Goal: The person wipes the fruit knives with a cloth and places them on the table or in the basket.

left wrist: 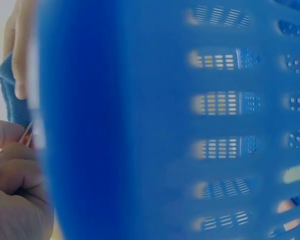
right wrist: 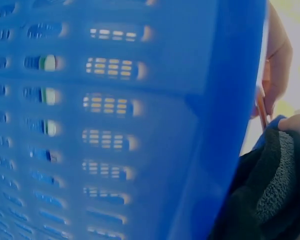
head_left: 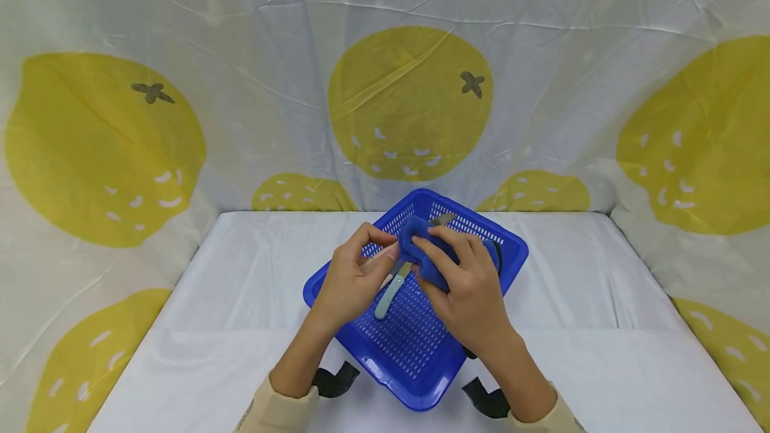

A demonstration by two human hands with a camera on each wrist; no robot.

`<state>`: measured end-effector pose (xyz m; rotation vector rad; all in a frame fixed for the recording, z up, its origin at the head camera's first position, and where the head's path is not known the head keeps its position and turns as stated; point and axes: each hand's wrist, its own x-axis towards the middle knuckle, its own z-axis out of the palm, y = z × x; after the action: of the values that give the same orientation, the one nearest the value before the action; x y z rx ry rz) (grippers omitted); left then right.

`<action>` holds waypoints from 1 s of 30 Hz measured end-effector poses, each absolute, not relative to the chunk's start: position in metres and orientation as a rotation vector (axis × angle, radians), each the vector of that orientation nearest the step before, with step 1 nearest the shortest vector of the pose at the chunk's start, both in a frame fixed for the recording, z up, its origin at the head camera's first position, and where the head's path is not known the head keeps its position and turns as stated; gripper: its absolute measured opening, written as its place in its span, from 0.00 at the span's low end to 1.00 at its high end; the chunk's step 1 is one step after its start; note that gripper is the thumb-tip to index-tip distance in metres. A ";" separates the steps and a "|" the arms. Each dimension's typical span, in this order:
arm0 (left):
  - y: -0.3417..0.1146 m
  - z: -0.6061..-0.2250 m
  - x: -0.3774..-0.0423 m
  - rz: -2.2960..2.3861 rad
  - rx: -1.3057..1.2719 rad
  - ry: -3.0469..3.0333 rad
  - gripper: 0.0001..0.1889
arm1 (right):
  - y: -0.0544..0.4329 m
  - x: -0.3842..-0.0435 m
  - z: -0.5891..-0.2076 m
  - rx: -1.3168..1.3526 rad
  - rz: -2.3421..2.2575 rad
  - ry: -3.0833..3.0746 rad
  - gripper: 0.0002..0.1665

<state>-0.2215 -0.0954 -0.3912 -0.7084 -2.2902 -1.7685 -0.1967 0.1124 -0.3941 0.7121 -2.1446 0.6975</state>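
My left hand (head_left: 355, 276) pinches a slim, pale, handle-like piece (head_left: 374, 259) between thumb and fingers; its far end runs toward the cloth, and its kind is hidden. My right hand (head_left: 472, 293) grips a folded blue cloth (head_left: 415, 229) against that end. Both hands are over a blue plastic basket (head_left: 421, 396). Inside the basket, below the hands, lies a small knife with a pale green handle (head_left: 388, 299). A metal blade-like end (head_left: 443, 219) shows beyond the cloth. In the right wrist view the cloth (right wrist: 277, 185) looks dark and hangs beside the basket wall.
The basket stands at an angle on a white-covered table (head_left: 240, 299). Behind it hangs a white curtain (head_left: 541, 112) with yellow fruit prints. Black curved pieces (head_left: 337, 381) sit by both wrists. Basket walls fill most of both wrist views.
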 end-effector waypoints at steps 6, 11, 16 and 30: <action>-0.094 -0.389 -0.220 -1.718 -0.653 -2.344 0.06 | 0.123 -0.204 -0.395 0.634 0.664 -2.179 0.23; -0.095 -0.389 -0.220 -1.714 -0.633 -2.367 0.06 | 0.140 -0.213 -0.394 0.556 0.670 -2.190 0.22; -0.095 -0.390 -0.222 -1.683 -0.620 -2.369 0.07 | 0.154 -0.216 -0.394 0.519 0.705 -2.183 0.23; -0.094 -0.391 -0.222 -1.720 -0.659 -2.295 0.08 | 0.120 -0.195 -0.388 0.739 0.702 -2.166 0.26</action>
<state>-0.2220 -0.0936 -0.3908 -0.6591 -2.2953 -1.7204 -0.1945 0.1198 -0.3883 0.7388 -2.1656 0.7022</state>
